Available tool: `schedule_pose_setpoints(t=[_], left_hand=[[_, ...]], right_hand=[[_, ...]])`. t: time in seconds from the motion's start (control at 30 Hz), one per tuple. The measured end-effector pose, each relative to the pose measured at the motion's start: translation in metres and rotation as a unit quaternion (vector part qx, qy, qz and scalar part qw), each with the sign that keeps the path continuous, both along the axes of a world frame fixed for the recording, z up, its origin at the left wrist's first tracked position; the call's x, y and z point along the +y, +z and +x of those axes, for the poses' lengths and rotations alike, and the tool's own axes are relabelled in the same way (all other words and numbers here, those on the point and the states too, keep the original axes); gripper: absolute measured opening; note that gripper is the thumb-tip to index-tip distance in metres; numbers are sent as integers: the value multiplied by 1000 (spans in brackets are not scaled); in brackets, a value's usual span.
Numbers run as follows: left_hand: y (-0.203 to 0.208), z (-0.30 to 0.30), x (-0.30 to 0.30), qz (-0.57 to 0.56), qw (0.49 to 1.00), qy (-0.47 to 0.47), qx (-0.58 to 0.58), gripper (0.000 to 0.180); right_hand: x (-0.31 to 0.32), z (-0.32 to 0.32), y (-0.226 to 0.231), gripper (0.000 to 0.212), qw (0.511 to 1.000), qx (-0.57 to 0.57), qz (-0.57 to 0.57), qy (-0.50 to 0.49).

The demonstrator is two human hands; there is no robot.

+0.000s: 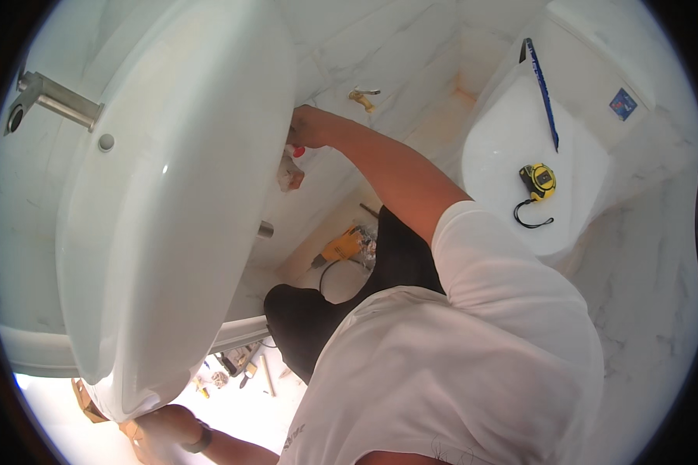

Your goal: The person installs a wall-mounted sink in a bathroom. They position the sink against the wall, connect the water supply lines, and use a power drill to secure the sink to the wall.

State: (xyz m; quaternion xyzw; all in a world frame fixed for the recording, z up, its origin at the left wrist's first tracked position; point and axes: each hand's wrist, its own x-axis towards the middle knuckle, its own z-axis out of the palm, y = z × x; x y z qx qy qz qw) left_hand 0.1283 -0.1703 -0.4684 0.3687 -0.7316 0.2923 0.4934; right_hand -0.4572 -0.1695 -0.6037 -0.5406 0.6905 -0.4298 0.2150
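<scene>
Reaching up toward twelve o'clock, my right hand [309, 128] goes behind the back rim of the white washbasin [171, 194], where its fingers are curled together against the basin's edge; I cannot tell whether they are clamped on anything, since the rim hides the fingertips. Just below that hand, at its six o'clock, a small red-and-white piece [297, 151] and a pale lumpy block [290, 177] sit against the marble-look wall tiles [411, 54]. My left hand [153, 434] is down at seven o'clock, wrapped around the basin's front lip from underneath, a dark wristband [202, 439] on the wrist. The basin fills the left half of my view, with its metal tap [50, 99] at ten o'clock and an overflow hole [106, 142] just beside it. At two o'clock a white toilet [512, 155] with its lid shut carries a yellow tape measure [538, 182] and a blue-handled tool [544, 91]. A brass wall fitting [362, 98] shows at one o'clock of my right hand. A yellow power drill [341, 246] lies on the floor near the centre, and small tools [236, 364] are scattered at six o'clock.
</scene>
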Motion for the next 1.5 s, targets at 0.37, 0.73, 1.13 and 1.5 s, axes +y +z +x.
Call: schedule_pose_setpoints(t=[0.37, 0.73, 1.13, 1.5], left_hand=[[88, -14, -63, -290, 951, -51, -96, 60], [85, -25, -101, -286, 938, -143, -135, 73], [80, -5, -115, -229, 947, -179, -139, 76], [82, 7, -130, -269, 939, -138, -162, 72]], right_hand=[[-31, 63, -40, 38, 934, 148, -98, -310], [-14, 10, 24, 47, 938, 323, 117, -44], [4, 79, 30, 31, 905, 331, 28, -265], [-19, 83, 29, 27, 914, 269, 139, -270]])
